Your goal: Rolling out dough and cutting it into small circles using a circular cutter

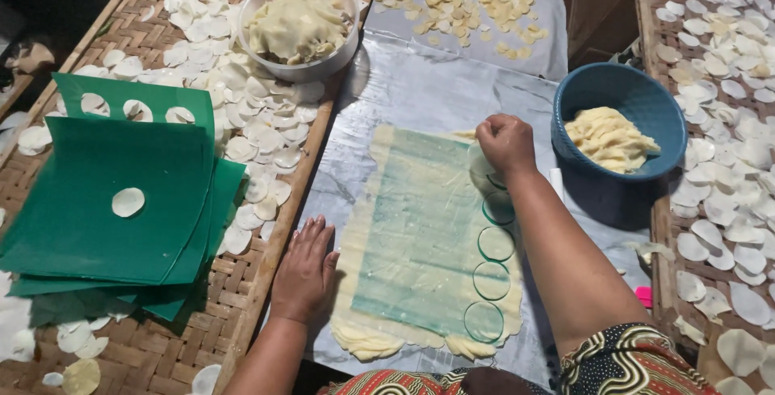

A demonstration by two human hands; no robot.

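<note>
A thin sheet of pale dough (pixel 420 233) lies spread over a green plastic sheet on a plastic-covered work surface (pixel 404 88). A row of round cuts (pixel 492 274) runs down its right side. My right hand (pixel 506 143) is closed around a clear round cutter, pressing it into the dough's upper right corner. My left hand (pixel 307 270) rests flat with fingers apart on the surface just left of the dough, at the edge of the woven tray (pixel 258 258).
A white bowl (pixel 300 27) of dough scraps sits at the back left. A blue bowl (pixel 620 120) of dough strips stands right of the dough. Woven trays left and right (pixel 718 120) hold many cut rounds. Green sheets (pixel 105 201) are stacked at left.
</note>
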